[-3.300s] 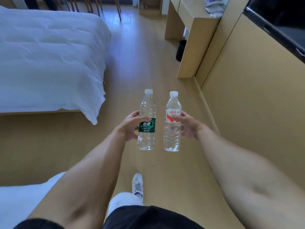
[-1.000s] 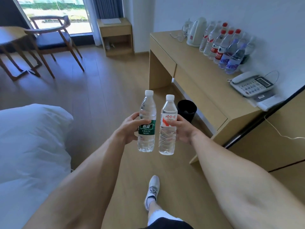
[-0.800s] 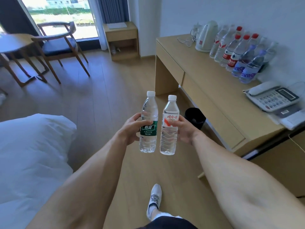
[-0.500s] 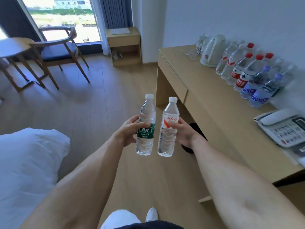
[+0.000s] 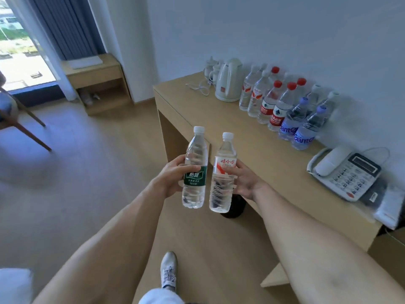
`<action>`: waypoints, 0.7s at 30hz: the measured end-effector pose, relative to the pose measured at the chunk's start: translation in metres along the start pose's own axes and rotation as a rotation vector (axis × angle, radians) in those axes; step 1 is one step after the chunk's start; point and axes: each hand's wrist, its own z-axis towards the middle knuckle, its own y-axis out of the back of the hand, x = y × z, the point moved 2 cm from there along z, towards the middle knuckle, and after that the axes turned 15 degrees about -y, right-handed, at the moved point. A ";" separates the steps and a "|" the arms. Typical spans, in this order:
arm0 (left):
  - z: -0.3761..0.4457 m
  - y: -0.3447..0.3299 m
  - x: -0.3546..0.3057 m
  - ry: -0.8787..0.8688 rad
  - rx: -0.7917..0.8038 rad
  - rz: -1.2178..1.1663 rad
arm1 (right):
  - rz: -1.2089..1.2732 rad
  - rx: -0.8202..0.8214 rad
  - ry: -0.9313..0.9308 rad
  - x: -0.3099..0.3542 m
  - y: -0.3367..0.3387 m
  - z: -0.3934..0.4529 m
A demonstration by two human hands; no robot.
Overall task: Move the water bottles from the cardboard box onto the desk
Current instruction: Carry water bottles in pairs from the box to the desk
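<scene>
My left hand (image 5: 169, 175) grips a clear water bottle with a green label (image 5: 195, 170), held upright. Beside it my right hand (image 5: 245, 182) grips a clear bottle with a red and white label (image 5: 222, 174), also upright. Both bottles hang in the air just off the front left edge of the wooden desk (image 5: 252, 150). Several water bottles (image 5: 282, 108) stand in rows on the desk against the wall. The cardboard box is out of view.
A white kettle (image 5: 228, 81) with its cord and cups stands at the desk's far end. A telephone (image 5: 344, 172) lies at the near right. A dark bin (image 5: 234, 205) sits under the desk. A low shelf (image 5: 98, 84) and a chair (image 5: 13, 115) are to the left.
I have walked closer to the desk with both bottles held in front of me. The desk now lies directly right of my hands, and the bed has dropped almost out of view.
</scene>
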 end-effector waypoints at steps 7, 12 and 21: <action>0.112 -0.005 -0.031 0.047 0.232 -0.029 | 0.130 -0.191 0.053 0.055 0.018 0.025; 0.175 -0.010 -0.047 0.075 0.369 -0.012 | 0.214 -0.337 0.101 0.081 0.025 0.042; 0.253 0.002 -0.059 0.083 0.465 0.038 | 0.297 -0.437 0.121 0.117 0.025 0.079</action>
